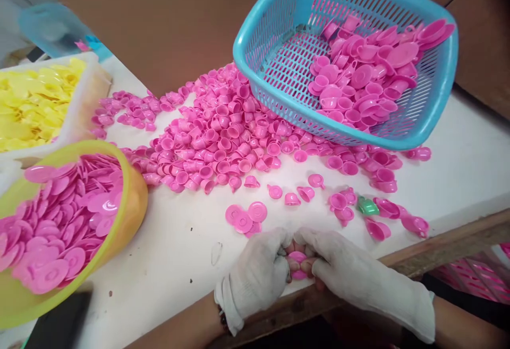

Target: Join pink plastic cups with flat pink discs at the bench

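Above the front edge of the table, my left hand (261, 266) and my right hand (342, 266) meet, both in white gloves with bare fingertips. Between them they pinch a small pink toy saucer (298, 273); the fingers partly cover it, so whether a cup is with it cannot be seen. Several loose pink saucers (242, 221) lie flat just beyond my left hand. Past my right hand are scattered pink toy cups (338, 201) and one green piece (367, 206). Farther back spreads a large heap of pink toy cups (223, 136).
A blue slotted basket (271, 86) with pink cups and saucers sits tilted at the back right. On the left stand a yellow bowl (137, 195) of pink saucers and a white container (85, 104) of yellow pieces. A wooden strip (450, 243) edges the table.
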